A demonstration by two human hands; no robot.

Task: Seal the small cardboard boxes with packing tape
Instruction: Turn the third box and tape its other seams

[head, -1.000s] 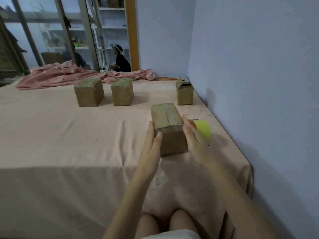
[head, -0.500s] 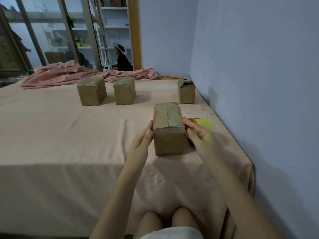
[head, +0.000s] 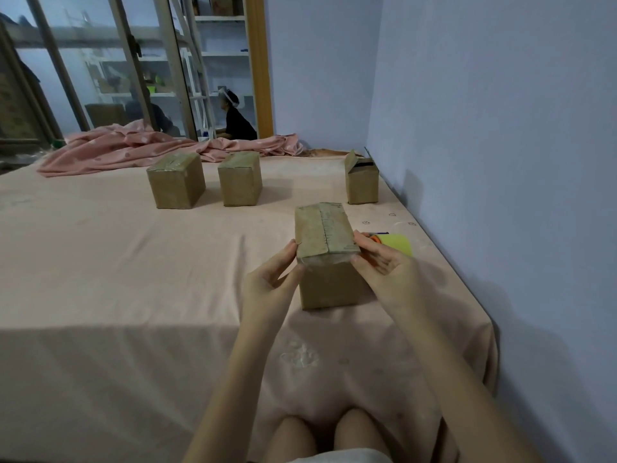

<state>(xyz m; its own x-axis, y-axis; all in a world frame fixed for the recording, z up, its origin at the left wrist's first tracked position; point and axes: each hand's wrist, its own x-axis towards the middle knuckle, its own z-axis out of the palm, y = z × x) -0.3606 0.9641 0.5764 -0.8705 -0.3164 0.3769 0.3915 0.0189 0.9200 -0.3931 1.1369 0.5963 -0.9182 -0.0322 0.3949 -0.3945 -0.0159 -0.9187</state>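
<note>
Left hand [head: 270,289] has slid to the near top corner of the box [head: 329,262], fingertips pressing it – right hand [head: 384,265] mirrors, fingers spread on the opposite edge. Tape looks smoothed down; tape roll [head: 395,243] just right of box.

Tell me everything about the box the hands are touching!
The nearest box is small, brown cardboard, standing upright on the pink cloth. Its top flaps are closed, with shiny tape along the seam and over the front edge. The left hand and right hand press its upper sides.
</note>
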